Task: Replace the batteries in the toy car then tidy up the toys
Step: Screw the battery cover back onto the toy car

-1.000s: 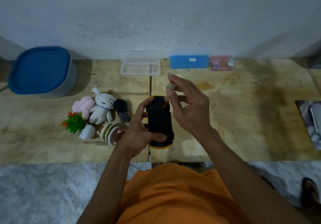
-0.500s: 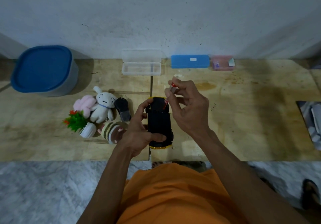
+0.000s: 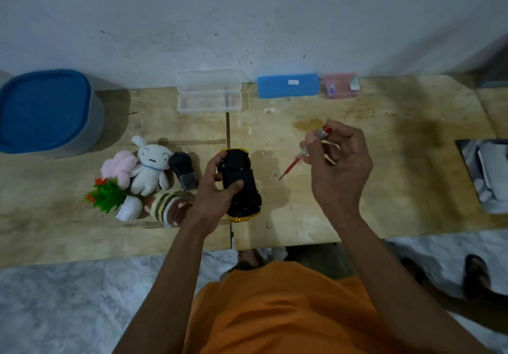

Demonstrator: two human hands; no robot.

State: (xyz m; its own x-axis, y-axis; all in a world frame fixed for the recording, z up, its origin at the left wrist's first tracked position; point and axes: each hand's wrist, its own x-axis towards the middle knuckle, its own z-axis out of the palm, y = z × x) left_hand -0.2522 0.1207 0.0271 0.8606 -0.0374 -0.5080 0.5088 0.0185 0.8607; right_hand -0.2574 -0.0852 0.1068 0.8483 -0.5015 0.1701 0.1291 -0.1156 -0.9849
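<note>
A black and yellow toy car (image 3: 241, 182) lies upside down on the wooden table (image 3: 384, 189), near its middle seam. My left hand (image 3: 215, 191) grips the car from its left side, thumb across the underside. My right hand (image 3: 339, 167) is raised to the right of the car and holds a small red-handled screwdriver (image 3: 303, 153), tip pointing down-left, clear of the car. To the left lie a white plush rabbit (image 3: 149, 167), a pink plush (image 3: 118, 167), a striped plush (image 3: 167, 208), a small plastic plant (image 3: 110, 195) and a dark remote (image 3: 183, 171).
A blue-lidded tub (image 3: 45, 112) stands at the far left. Against the wall sit an open clear plastic case (image 3: 209, 98), a blue case (image 3: 288, 85) and a pink box (image 3: 341, 85). A grey tray (image 3: 486, 175) lies at the right edge. Sandals are on the floor below.
My right hand has lifted the screwdriver off the car's front end and swung it away to the right. My left hand still holds the car.
</note>
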